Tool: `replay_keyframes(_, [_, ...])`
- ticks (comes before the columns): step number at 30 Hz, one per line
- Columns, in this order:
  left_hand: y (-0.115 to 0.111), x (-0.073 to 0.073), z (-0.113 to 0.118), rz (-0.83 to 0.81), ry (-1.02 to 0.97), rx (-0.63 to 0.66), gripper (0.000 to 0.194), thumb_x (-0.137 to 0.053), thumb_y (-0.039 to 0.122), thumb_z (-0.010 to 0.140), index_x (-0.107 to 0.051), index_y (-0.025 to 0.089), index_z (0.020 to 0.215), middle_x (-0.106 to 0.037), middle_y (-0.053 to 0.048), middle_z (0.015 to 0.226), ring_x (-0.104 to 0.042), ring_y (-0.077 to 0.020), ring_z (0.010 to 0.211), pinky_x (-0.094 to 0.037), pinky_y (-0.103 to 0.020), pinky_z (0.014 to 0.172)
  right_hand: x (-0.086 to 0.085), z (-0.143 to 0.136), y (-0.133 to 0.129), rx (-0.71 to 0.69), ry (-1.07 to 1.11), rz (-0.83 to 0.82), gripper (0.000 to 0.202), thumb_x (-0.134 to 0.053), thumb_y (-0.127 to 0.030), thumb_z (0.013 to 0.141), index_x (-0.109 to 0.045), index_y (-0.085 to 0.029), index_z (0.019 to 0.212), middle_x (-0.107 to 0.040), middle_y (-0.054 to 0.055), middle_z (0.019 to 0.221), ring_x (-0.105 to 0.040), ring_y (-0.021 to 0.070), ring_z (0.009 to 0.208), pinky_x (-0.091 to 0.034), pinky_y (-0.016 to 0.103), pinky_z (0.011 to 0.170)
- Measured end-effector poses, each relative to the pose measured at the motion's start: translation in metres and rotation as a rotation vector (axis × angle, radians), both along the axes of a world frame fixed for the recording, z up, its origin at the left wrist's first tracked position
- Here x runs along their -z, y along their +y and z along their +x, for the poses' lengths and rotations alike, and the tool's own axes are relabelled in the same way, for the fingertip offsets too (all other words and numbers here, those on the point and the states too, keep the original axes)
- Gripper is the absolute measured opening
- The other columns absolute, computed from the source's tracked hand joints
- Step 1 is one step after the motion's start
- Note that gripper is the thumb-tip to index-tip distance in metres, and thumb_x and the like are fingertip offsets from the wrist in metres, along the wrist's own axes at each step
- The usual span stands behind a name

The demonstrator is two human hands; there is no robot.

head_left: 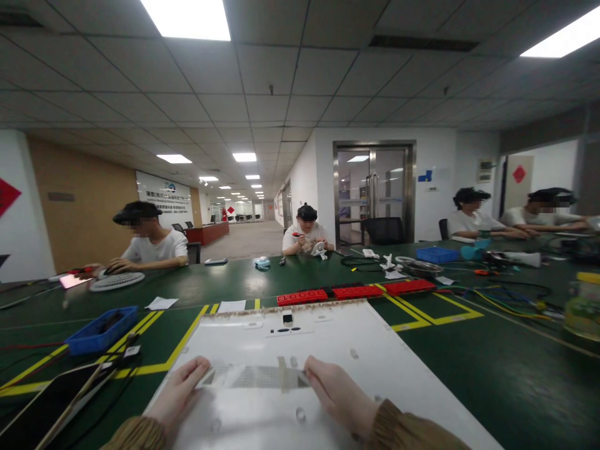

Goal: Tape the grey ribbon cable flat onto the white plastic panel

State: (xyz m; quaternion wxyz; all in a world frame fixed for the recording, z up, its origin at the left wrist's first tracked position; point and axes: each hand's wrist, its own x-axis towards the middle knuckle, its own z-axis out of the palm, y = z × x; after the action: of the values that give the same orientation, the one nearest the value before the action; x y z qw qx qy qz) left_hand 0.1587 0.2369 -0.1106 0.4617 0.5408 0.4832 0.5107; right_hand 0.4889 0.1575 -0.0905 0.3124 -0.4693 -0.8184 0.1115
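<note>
A large flat white panel (337,344) lies in front of me, with a brown, worn far edge, small slots and several round marks. Stretched between my hands over it is a clear strip (257,377) with a grey dotted grid and a beige band across it. My left hand (180,390) pinches the strip's left end between thumb and fingers. At the right end, my right hand (337,390) grips it the same way. Whether the strip touches the panel, I cannot tell. A small black-and-white piece (287,319) sits near the panel's far edge.
Red trays (302,297) line the green table (469,356) beyond the panel. A blue bin (102,329) and a dark flat device (51,400) are on my left. Cables (506,300) and a yellow-lidded jar (584,306) are at right. Several people (307,231) sit around the table.
</note>
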Motion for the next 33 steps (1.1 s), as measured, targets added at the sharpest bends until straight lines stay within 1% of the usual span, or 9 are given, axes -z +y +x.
replay_keyframes(2, [-0.001,0.001,0.0,-0.05,-0.079,0.027,0.051,-0.076,0.061,0.049,-0.061,0.016,0.07,-0.056,0.0,0.072,-0.055,-0.017,0.075,-0.045,-0.02,0.059,0.001,-0.002,-0.001,0.023,0.037,0.011,0.019,-0.028,-0.025,0.093,-0.036,-0.02,0.076,-0.049,-0.001,0.065,-0.047,0.0127,0.059,-0.029,0.024,0.057])
replay_keyframes(6, [-0.005,-0.003,0.002,-0.077,-0.161,0.076,0.048,-0.079,0.053,0.051,-0.065,0.016,0.077,-0.061,-0.003,0.079,-0.059,-0.0189,0.077,-0.049,-0.024,0.064,0.003,-0.001,0.002,0.107,0.108,-0.03,0.024,-0.035,-0.033,0.091,-0.035,-0.02,0.07,-0.041,-0.004,0.057,-0.041,0.0119,0.054,-0.024,0.024,0.053])
replay_keyframes(11, [-0.004,-0.003,0.0,-0.102,-0.177,0.14,0.055,-0.074,0.057,0.058,-0.067,0.013,0.091,-0.065,-0.011,0.099,-0.062,-0.0257,0.092,-0.052,-0.03,0.073,0.005,0.002,0.009,0.134,0.265,-0.07,0.033,-0.039,-0.042,0.087,-0.034,-0.02,0.063,-0.034,-0.005,0.055,-0.035,0.0112,0.055,-0.023,0.024,0.052])
replay_keyframes(16, [0.006,0.008,-0.001,-0.218,-0.218,0.163,0.05,-0.074,0.058,0.06,-0.063,0.012,0.076,-0.066,-0.011,0.075,-0.065,-0.0225,0.076,-0.051,-0.032,0.081,0.007,0.003,0.014,0.116,0.325,-0.074,0.036,-0.037,-0.046,0.087,-0.034,-0.019,0.063,-0.036,-0.003,0.058,-0.037,0.0122,0.058,-0.027,0.025,0.055])
replay_keyframes(20, [0.005,0.014,0.002,-0.2,-0.206,0.119,0.049,-0.077,0.054,0.059,-0.066,0.012,0.081,-0.069,-0.013,0.088,-0.066,-0.0232,0.082,-0.051,-0.029,0.08,0.008,0.003,0.016,0.139,0.282,-0.092,0.034,-0.044,-0.046,0.084,-0.037,-0.019,0.063,-0.039,-0.003,0.059,-0.037,0.0124,0.059,-0.027,0.025,0.056])
replay_keyframes(22, [0.003,0.015,0.004,-0.162,-0.205,0.139,0.048,-0.078,0.053,0.058,-0.068,0.012,0.08,-0.07,-0.013,0.091,-0.066,-0.025,0.086,-0.052,-0.029,0.079,0.009,0.003,0.015,0.155,0.25,-0.105,0.033,-0.051,-0.044,0.08,-0.038,-0.019,0.063,-0.038,-0.004,0.058,-0.036,0.0117,0.058,-0.027,0.025,0.055])
replay_keyframes(26, [0.0,0.011,0.003,-0.176,-0.204,0.164,0.046,-0.077,0.052,0.06,-0.068,0.012,0.081,-0.07,-0.012,0.09,-0.066,-0.0267,0.086,-0.053,-0.03,0.075,0.009,0.001,0.013,0.142,0.228,-0.141,0.032,-0.058,-0.042,0.075,-0.039,-0.019,0.063,-0.039,-0.004,0.058,-0.036,0.0106,0.057,-0.026,0.023,0.053])
replay_keyframes(30, [-0.004,0.003,0.001,-0.18,-0.263,0.231,0.047,-0.08,0.047,0.059,-0.068,0.009,0.084,-0.069,-0.015,0.097,-0.065,-0.026,0.092,-0.051,-0.029,0.08,0.01,0.001,0.014,0.141,0.219,-0.16,0.031,-0.06,-0.04,0.075,-0.041,-0.018,0.064,-0.041,-0.004,0.058,-0.038,0.0105,0.057,-0.027,0.023,0.052])
replay_keyframes(33, [-0.007,-0.002,0.003,-0.17,-0.311,0.3,0.046,-0.078,0.046,0.062,-0.067,0.007,0.084,-0.069,-0.017,0.094,-0.064,-0.0263,0.093,-0.049,-0.03,0.083,0.012,0.001,0.016,0.144,0.206,-0.179,0.029,-0.06,-0.038,0.075,-0.042,-0.018,0.064,-0.043,-0.005,0.058,-0.039,0.0103,0.055,-0.026,0.022,0.051])
